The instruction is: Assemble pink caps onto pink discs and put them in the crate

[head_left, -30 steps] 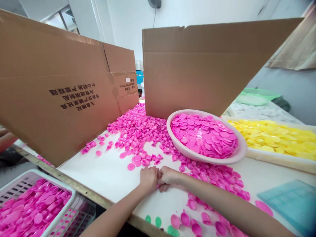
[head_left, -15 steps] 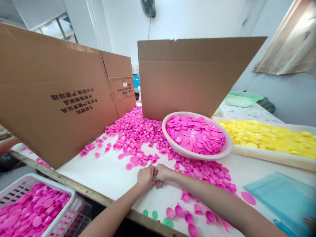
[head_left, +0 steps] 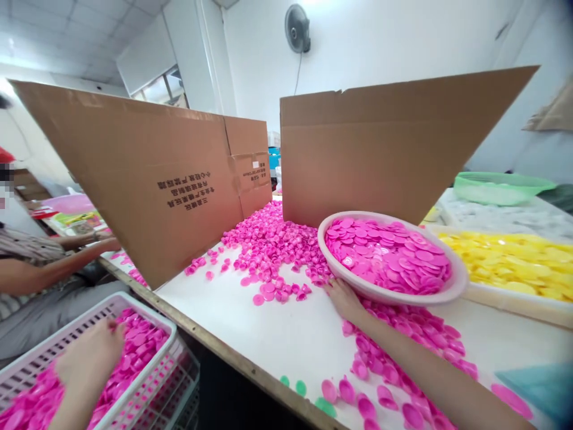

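Observation:
My left hand (head_left: 92,352) hovers low over a white plastic crate (head_left: 134,313) heaped with pink plastic caps, its bunched fingers hiding whether it holds one. My right hand (head_left: 344,300) rests on the white table (head_left: 286,334) against the rim of a pale pink bowl (head_left: 403,297), holding nothing visible. The bowl is full of flat pink discs (head_left: 387,254). Loose pink caps (head_left: 268,251) lie in a spread pile beyond that hand and under my right forearm.
Upright cardboard sheets (head_left: 152,179) stand along the table's far side. A tray of yellow discs (head_left: 505,263) sits to the right. A co-worker's arm (head_left: 58,269) reaches along the left. The table's wooden front edge (head_left: 215,340) drops off beside the crate. Several green caps (head_left: 301,388) lie near it.
My hands were together at the table's middle and have parted. The left moved out over the crate; the right moved up to the bowl's rim. The view has swung left.

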Motion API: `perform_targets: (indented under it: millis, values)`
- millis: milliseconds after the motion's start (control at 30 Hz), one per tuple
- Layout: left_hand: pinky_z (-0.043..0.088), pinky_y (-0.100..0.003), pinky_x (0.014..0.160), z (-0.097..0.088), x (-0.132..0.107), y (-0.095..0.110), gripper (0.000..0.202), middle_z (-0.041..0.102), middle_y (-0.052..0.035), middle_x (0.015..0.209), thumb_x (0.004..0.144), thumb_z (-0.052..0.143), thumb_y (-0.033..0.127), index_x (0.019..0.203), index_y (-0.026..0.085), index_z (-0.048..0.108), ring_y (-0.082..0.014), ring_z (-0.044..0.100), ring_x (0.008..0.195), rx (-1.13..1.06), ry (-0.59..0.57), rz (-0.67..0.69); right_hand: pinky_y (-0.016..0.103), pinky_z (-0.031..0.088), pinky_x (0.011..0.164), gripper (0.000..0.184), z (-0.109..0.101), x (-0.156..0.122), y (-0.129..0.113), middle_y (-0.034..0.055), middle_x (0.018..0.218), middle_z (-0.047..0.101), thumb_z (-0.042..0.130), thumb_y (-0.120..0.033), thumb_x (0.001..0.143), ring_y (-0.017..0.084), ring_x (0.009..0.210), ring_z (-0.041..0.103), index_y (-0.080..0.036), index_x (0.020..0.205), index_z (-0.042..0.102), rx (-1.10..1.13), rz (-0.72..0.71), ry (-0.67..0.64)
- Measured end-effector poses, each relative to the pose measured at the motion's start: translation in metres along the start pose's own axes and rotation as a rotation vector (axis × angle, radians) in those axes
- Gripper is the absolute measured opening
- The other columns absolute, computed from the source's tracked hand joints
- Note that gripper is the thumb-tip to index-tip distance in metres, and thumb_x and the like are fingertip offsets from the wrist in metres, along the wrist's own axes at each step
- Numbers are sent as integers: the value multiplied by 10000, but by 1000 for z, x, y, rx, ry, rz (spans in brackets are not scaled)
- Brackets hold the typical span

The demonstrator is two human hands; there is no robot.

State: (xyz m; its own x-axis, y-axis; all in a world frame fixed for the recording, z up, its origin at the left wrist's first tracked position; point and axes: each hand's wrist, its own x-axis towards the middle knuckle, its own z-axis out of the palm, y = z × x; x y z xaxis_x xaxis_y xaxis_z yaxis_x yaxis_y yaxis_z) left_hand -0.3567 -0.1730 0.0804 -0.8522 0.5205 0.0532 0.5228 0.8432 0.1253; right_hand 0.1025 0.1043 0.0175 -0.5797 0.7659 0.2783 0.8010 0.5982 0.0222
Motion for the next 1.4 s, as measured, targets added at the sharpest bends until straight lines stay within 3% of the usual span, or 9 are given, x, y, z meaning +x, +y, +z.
perform_targets:
  millis: [167,267,367,533,700,867,1067,1233,1400]
  values:
    - [356,-226,728,43,-54,116,292,584,-31,918,802,356,371,943,168,511,-162,522,845,-253,1,588,358,315,888,354,1,-2,-7,153,1094,513,312,-24,770,256,1030,437,-117,976,584,-74,18,-14]
    - [363,-229,711,72,-79,190,303,550,-36,1010,802,383,362,1043,208,486,-169,508,860,-257,-9,701,361,329,870,317,-10,-5,-12,176,1044,532,327,-16,752,267,1010,453,-89,902,596,-108,74,-35]
    - [366,-258,676,96,-90,229,298,540,-60,1011,826,344,328,1061,215,489,-196,487,878,-188,25,708,316,383,783,335,-20,-14,-20,139,919,578,314,15,735,220,881,526,-104,927,560,-58,114,-40]
    - [354,-274,654,119,-95,238,278,574,-82,872,842,288,237,887,160,551,-203,497,841,-181,50,827,205,413,613,308,-23,-39,-51,60,870,571,319,-15,759,129,702,555,-169,941,515,117,4,-107]
    - [348,-259,636,114,-101,229,301,589,-54,786,854,270,263,811,165,551,-172,530,753,-253,49,852,259,451,729,243,-5,-63,-82,120,1123,489,338,-126,827,167,886,544,-149,1001,505,179,-228,-9]
    - [368,-241,632,102,-123,233,331,588,-33,696,835,302,340,741,169,569,-138,537,661,-756,-74,873,331,377,914,326,-1,-81,-90,114,1198,456,321,-79,827,193,1142,384,-152,1094,494,330,-377,51]
    - [381,-208,493,95,-156,252,328,554,7,595,793,349,431,801,162,536,-111,524,499,-1144,-451,797,297,477,739,338,-21,-67,-92,92,1036,545,448,-290,808,165,865,561,-182,1127,475,879,42,86]
    - [362,-202,542,101,-169,261,256,566,2,630,791,377,354,698,163,520,-100,517,565,-1030,-348,829,178,426,432,171,-10,-47,-92,0,573,565,545,-214,729,96,474,543,-120,870,523,1255,400,-140]
    - [343,-214,582,116,-169,262,198,578,-18,684,773,409,294,688,159,528,-107,512,623,-794,-272,817,148,361,342,129,2,-44,-89,-35,443,516,524,-97,705,72,348,477,-127,819,471,1396,673,-343]
